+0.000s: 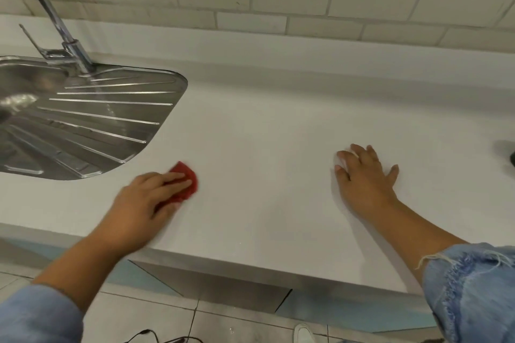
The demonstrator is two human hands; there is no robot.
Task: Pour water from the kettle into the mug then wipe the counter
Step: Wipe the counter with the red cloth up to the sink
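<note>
Frayed pale-blue denim sleeves (473, 287) framed the view, with bare forearms reaching over the white matte surface (264, 125). The left hand (145, 198), blurred, pressed a small folded red cloth (185, 181) onto the surface just off the corner of the ribbed stainless-steel sink drainer (83, 120). Its fingers lay nearly straight over the cloth and its thumb sat at the near edge. The right hand (365, 175) rested flat, fingers spread, well apart from the cloth and holding nothing.

Neither kettle nor mug showed, and a dark shape at the right edge was cut off too much to name, so this looked like the wiping step. To do it well, pressure probably wanted to stay even through the flat fingers, with overlapping strokes running from the drainer side towards the braced hand. That hand would need lifting so the patch beneath it got wiped too.
</note>
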